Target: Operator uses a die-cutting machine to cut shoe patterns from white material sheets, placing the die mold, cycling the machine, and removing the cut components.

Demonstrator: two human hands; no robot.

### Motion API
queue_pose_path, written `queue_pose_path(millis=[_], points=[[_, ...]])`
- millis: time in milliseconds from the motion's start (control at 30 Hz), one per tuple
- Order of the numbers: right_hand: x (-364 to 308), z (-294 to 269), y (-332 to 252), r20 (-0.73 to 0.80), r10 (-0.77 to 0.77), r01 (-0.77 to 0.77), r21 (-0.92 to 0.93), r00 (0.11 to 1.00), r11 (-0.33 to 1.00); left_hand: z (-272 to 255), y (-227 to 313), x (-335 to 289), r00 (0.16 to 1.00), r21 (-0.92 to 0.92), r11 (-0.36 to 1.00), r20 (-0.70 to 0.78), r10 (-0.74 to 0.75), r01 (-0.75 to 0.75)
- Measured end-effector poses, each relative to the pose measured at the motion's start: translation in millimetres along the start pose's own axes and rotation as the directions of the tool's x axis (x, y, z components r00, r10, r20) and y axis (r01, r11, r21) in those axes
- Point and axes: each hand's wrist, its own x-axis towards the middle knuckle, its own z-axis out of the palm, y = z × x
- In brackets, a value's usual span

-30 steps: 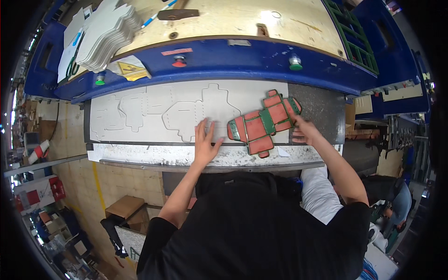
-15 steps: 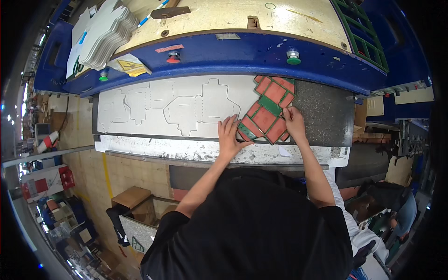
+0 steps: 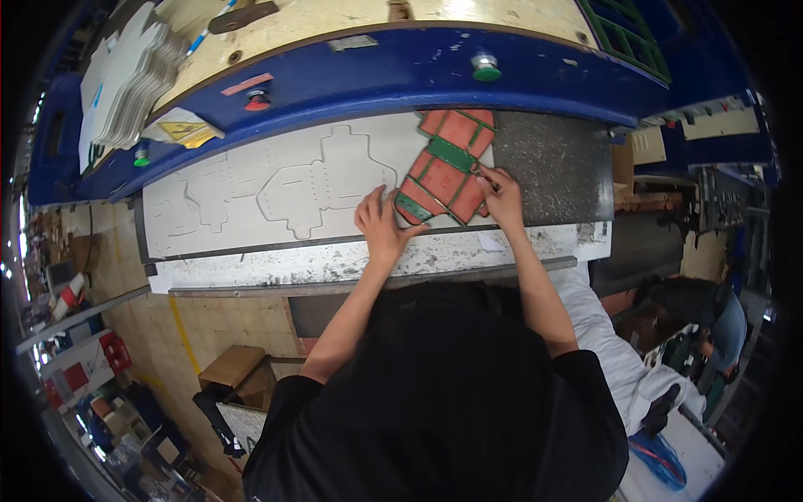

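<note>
A red and green cutting die (image 3: 435,180), stepped in outline, lies at a slant on the right part of a white cardboard sheet (image 3: 238,226). Cut outlines of box blanks mark the sheet to its left. My right hand (image 3: 504,201) pinches the die's right edge between thumb and fingers. At the lower left corner, my left hand (image 3: 383,232) is spread: its fingers lie on the sheet beside the die, and the thumb reaches along the die's lower edge. The die's underside is hidden.
A dark cutting bed (image 3: 552,167) lies under the sheet. Beyond it runs a blue machine beam (image 3: 368,75) with a red button (image 3: 258,100) and green buttons (image 3: 485,69). Stacked grey blanks (image 3: 138,79) and a hammer (image 3: 242,17) rest on top. At right, another person (image 3: 723,326) is bent over.
My view has turned, so the whole scene sits further left and higher in the picture. Both hands keep their places at the die, which has not visibly shifted on the sheet.
</note>
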Motion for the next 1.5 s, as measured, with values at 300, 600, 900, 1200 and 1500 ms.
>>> queue_pose_path(millis=[300, 600, 900, 1200, 1500], points=[[-10, -5, 11, 0.027, -0.033, 0.027, 0.212, 0.999, 0.977, -9, -29, -6, 0.999, -0.092, 0.995, 0.024, 0.045, -0.043], [-11, -6, 25, -0.028, -0.103, 0.105, 0.087, 0.994, 0.991, -5, -23, -11, 0.994, -0.143, 0.987, -0.093, 0.059, -0.072], [-17, -5, 27, -0.051, -0.087, 0.09, 0.066, 0.995, 0.994, -8, -21, -1, 0.996, -0.209, 0.975, -0.056, 0.063, -0.073], [13, 0, 6, -0.127, 0.097, -0.095, 0.015, 0.987, 0.995, -12, -15, 4, 0.993, -0.067, 0.992, 0.056, 0.106, -0.102], [46, 12, -10, -0.284, 0.121, -0.143, -0.057, 0.951, 0.988, 0, -6, -1, 0.997, -0.013, 0.998, 0.062, 0.054, -0.053]])
